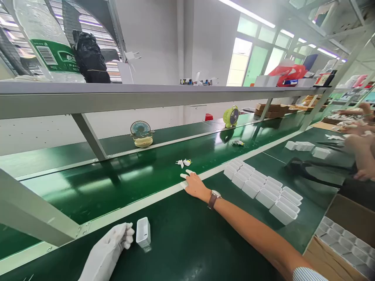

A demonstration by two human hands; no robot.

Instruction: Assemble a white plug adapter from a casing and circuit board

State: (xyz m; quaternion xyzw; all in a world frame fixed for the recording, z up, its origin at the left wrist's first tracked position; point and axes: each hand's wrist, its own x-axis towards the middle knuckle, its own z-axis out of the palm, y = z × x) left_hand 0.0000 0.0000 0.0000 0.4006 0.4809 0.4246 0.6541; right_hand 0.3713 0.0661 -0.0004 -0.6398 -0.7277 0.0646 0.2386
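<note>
My left hand (113,242), in a white glove, rests over the green bench with its fingers curled in and nothing visible in them. Just right of it stands a small white plastic box (143,231), open at the top; a narrow gap separates the two. My right hand (194,184) reaches across the pale rail to the conveyor's near edge, fingers stretched out and white covers on some fingertips. Beyond those fingertips lie small white pieces with a bit of yellow (184,162) on the green belt, apart from the hand.
Rows of white boxes (260,185) stand right of my right forearm. A carton (325,253) of white boxes sits lower right. A co-worker's hands (359,136) are at the far right. A shelf (164,97) on posts spans above the belt. Small fans (141,132) stand behind it.
</note>
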